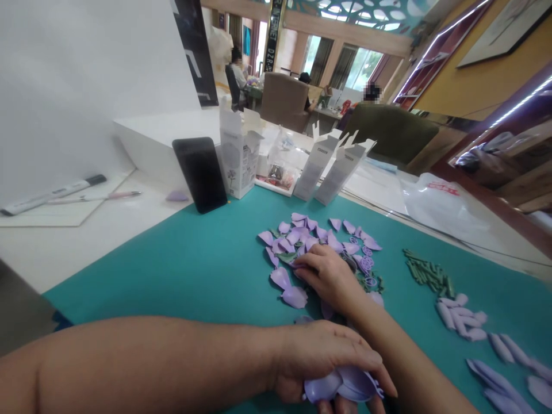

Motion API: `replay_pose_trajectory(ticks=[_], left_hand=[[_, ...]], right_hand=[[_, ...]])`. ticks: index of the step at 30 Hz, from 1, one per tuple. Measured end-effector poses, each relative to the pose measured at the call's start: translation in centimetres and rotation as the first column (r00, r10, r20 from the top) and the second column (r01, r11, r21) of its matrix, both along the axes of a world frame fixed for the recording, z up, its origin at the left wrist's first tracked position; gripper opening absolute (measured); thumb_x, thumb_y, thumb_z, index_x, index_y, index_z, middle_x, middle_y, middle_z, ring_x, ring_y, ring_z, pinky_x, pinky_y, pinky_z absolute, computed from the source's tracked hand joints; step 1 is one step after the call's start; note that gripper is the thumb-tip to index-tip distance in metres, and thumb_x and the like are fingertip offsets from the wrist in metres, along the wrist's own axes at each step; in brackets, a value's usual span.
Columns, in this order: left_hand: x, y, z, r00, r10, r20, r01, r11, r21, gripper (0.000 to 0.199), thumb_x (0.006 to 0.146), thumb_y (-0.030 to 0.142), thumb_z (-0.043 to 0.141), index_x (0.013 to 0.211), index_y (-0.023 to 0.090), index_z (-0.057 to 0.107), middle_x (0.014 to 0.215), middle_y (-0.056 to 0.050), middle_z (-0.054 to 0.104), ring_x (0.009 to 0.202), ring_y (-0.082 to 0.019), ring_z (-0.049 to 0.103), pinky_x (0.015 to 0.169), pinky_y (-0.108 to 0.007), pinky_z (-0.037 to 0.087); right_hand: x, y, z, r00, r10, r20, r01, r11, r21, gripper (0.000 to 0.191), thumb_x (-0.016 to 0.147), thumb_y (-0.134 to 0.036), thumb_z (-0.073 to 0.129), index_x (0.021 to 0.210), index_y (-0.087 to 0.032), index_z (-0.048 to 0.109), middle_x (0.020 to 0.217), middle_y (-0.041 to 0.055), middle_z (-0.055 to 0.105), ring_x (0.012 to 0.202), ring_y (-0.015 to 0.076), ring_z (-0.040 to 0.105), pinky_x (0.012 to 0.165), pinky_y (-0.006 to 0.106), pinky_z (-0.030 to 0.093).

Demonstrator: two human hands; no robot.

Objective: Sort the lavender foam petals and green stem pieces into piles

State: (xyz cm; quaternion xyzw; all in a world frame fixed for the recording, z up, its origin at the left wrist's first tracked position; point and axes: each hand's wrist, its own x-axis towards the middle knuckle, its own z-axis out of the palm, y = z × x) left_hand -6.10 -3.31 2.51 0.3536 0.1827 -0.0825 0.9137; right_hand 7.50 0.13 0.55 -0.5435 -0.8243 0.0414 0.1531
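Observation:
Several light purple plastic petals [321, 386] lie stacked in my left hand [330, 351], its fingers curled round them near the bottom of the view. Beyond it, my right hand [330, 273] reaches into a loose pile of purple petals [295, 236]. The thumb and fingers of that hand close on a petal at the pile's left side, partly hidden by the fingers. Dark green leaf pieces [285, 257] and small purple ring-shaped parts [366, 263] are mixed into the pile. Two single petals [294, 296] rest just left of my right hand.
Sorted green sticks [429, 273], pale purple pieces [460, 317] and long petals [495, 379] lie at the right of the green mat [181, 259]. A black phone [200, 175] and open white boxes [239, 155] stand at the back. People sit farther off.

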Motion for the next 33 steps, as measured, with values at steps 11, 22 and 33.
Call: replay_pose_trajectory(ticks=[11, 22, 33], left_hand=[[0.0, 0.0, 0.3, 1.0, 0.014, 0.004, -0.014, 1.0, 0.001, 0.018, 0.086, 0.021, 0.047, 0.075, 0.016, 0.059, 0.062, -0.001, 0.058, 0.036, -0.008, 0.041, 0.033, -0.018, 0.025], [0.2, 1.7, -0.2, 0.886, 0.456, -0.082, -0.463, 0.877, -0.132, 0.05, 0.092, 0.064, 0.03, 0.09, 0.019, 0.052, 0.067, 0.0, 0.055, 0.042, -0.007, 0.041, 0.037, -0.016, 0.021], [0.0, 1.9, 0.1, 0.87, 0.491, -0.048, -0.494, 0.866, -0.078, 0.05, 0.092, 0.065, 0.034, 0.099, 0.02, 0.053, 0.071, 0.002, 0.054, 0.045, -0.006, 0.044, 0.037, -0.013, 0.022]], right_hand=[[0.3, -0.9, 2.1, 0.857, -0.152, -0.493, 0.004, 0.957, -0.29, 0.021, 0.09, -0.032, 0.053, 0.073, -0.02, 0.054, 0.07, -0.0009, 0.051, 0.066, 0.014, 0.048, 0.061, 0.026, 0.04], [1.8, -3.9, 6.2, 0.779, -0.126, -0.614, -0.026, 0.972, -0.232, 0.023, 0.09, -0.041, 0.057, 0.079, -0.021, 0.06, 0.076, 0.0016, 0.053, 0.07, 0.0155, 0.051, 0.061, 0.027, 0.042], [3.4, -9.0, 5.7, 0.83, -0.153, -0.536, 0.109, 0.988, -0.113, 0.012, 0.09, -0.032, 0.058, 0.088, -0.024, 0.067, 0.084, 0.0044, 0.06, 0.08, 0.0194, 0.057, 0.07, 0.031, 0.047]])
